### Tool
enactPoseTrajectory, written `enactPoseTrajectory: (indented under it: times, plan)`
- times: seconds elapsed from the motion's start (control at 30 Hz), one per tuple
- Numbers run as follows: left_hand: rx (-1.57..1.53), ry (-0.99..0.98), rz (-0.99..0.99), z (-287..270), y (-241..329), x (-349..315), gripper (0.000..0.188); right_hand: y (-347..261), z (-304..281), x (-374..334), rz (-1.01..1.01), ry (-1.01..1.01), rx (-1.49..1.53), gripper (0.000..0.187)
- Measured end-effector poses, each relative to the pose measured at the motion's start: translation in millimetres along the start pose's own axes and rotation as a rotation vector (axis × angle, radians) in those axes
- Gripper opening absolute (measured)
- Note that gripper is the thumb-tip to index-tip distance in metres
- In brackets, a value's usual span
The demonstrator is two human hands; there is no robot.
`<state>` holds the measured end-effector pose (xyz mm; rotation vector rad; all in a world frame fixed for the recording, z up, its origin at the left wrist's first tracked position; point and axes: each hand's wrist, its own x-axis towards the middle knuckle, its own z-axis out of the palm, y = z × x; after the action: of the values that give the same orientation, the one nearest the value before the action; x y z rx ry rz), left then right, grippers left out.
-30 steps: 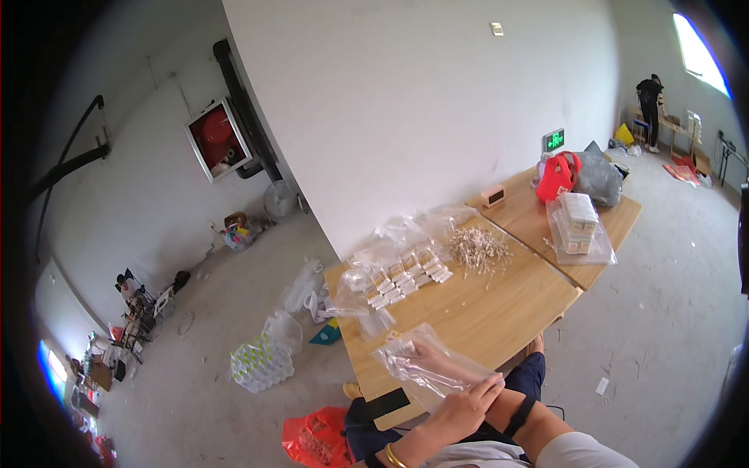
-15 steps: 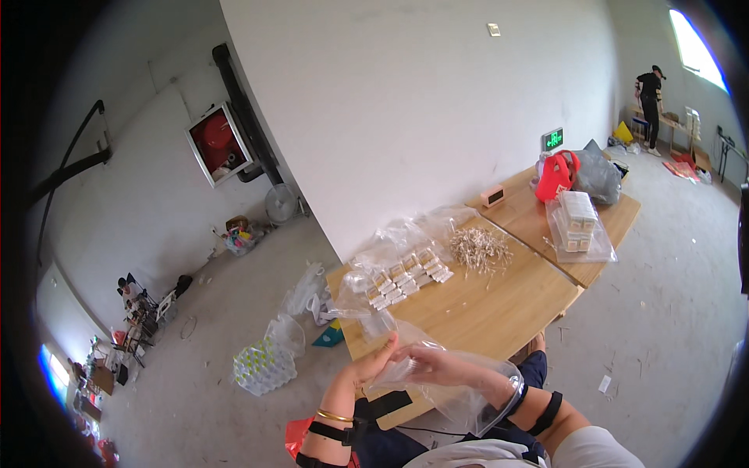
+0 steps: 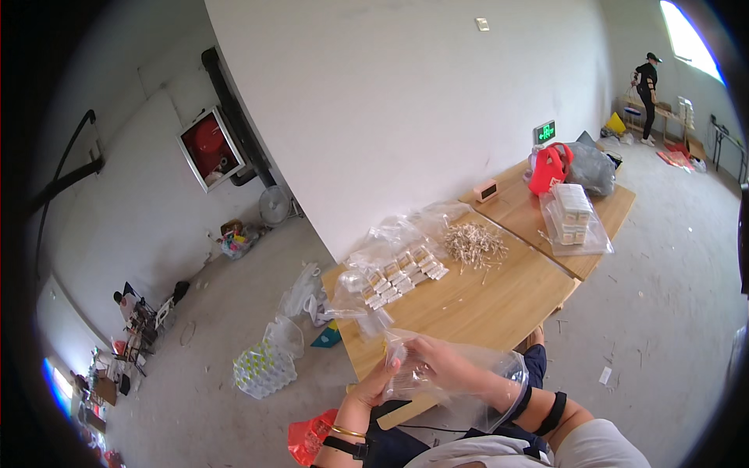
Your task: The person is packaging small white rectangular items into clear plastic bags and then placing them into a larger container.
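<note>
A large clear plastic bag (image 3: 404,381) hangs in front of me at the table's near edge, its wide mouth drawn up around my right forearm. My right hand (image 3: 438,363) is inside it, seen through the film, with its fingers spread against the plastic. Outside, my left hand (image 3: 378,384) is closed on the bag's left side, thumb upward. Just beyond, small white-and-tan packs (image 3: 402,275) lie in rows on the wooden table (image 3: 499,300). A loose heap of cotton swabs (image 3: 474,245) is to their right.
Crumpled clear film (image 3: 390,234) lies along the wall. On the right table stand a stack of wrapped packs (image 3: 573,212), a red bag (image 3: 551,170), a grey bag (image 3: 593,168) and a small clock (image 3: 485,191). Bagged bottles (image 3: 265,370) rest on the floor. A person (image 3: 647,93) stands far right.
My right hand has pushed deeper into the bag and bent downward, and the film around it has spread out. My left hand has shifted slightly down. The far person has turned.
</note>
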<state>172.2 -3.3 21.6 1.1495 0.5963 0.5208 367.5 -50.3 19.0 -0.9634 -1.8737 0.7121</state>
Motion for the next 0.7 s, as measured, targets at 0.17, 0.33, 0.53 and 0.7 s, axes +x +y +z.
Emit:
enactPoseTrajectory:
  times: [0.17,0.33,0.53,0.7]
  plan:
    - [-0.038,0.001,-0.031,-1.9,-9.3,-3.5,0.081,-17.9,3.1,-3.8,-0.034,0.15,-0.224,0.058]
    - [-0.237,0.06,-0.079,-3.9,-19.5,-4.3,0.073,-12.3,7.0,-4.4,-0.182,0.179,-0.449,0.062]
    - [-0.206,0.109,-0.074,9.6,-15.9,-3.3,0.068,-26.2,7.4,-13.5,0.057,0.171,-0.412,0.065]
    - [-0.255,-0.025,-0.086,9.9,-17.1,-9.2,0.063,-21.4,10.8,-15.8,0.031,0.177,-0.174,0.062]
